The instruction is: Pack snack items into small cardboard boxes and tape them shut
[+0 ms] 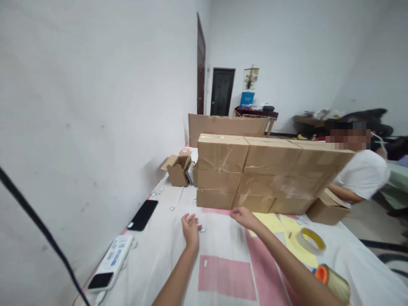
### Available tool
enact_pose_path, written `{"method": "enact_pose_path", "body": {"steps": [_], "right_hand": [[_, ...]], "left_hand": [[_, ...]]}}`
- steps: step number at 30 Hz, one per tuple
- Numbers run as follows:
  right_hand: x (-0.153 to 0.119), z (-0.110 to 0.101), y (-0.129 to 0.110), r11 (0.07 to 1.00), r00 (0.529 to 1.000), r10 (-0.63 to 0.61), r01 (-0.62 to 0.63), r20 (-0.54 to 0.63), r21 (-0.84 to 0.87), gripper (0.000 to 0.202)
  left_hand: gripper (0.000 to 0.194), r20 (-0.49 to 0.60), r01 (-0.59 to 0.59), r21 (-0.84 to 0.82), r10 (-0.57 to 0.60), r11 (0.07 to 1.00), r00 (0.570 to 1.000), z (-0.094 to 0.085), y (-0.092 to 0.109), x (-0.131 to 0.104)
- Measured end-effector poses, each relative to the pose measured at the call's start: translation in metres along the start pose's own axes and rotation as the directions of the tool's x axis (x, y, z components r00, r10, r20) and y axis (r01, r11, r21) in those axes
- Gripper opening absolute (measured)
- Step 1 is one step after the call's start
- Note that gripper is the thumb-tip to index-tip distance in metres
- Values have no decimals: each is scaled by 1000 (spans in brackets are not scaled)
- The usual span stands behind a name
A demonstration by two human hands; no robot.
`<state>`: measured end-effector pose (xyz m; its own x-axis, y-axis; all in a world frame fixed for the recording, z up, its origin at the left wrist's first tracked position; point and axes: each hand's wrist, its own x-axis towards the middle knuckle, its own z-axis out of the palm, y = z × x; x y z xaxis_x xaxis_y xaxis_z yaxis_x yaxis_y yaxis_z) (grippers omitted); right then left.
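A wall of stacked brown cardboard boxes (221, 157), with shiny clear tape across them, stands in front of me on the cloth-covered table (159, 263). My left hand (190, 228) is just above the cloth, short of the boxes. Its fingers are loosely bent and apart, and nothing shows in them. Close to the foot of the stack is my right hand (244, 217), its fingers bent and drawn together. Whether something small is pinched there is hidden. A small white scrap (202, 229) lies beside the left hand.
A tape roll (312, 240) and a tape dispenser (333, 280) lie at right. A phone (143, 215) and a power strip (110, 263) lie along the left wall. An opened small box (178, 170) stands behind them. Another person (363, 174) sits beyond the stack.
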<state>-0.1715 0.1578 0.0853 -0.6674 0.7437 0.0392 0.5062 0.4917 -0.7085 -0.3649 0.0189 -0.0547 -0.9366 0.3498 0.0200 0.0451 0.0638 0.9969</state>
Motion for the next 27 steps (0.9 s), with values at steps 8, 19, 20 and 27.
{"method": "enact_pose_path", "body": {"steps": [8, 19, 20, 27], "right_hand": [[114, 152, -109, 984, 984, -125, 106, 129, 144, 51], [267, 255, -123, 951, 961, 156, -84, -228, 297, 65], [274, 258, -121, 949, 955, 180, -106, -235, 296, 66], [293, 268, -117, 932, 924, 291, -216, -246, 293, 85]], "left_hand": [[89, -310, -133, -2, 126, 991, 942, -9, 41, 161], [115, -266, -235, 286, 312, 929, 912, 30, 7, 257], [116, -261, -235, 299, 316, 925, 912, 28, 6, 259], [111, -259, -261, 381, 373, 887, 891, 26, 9, 262]]}}
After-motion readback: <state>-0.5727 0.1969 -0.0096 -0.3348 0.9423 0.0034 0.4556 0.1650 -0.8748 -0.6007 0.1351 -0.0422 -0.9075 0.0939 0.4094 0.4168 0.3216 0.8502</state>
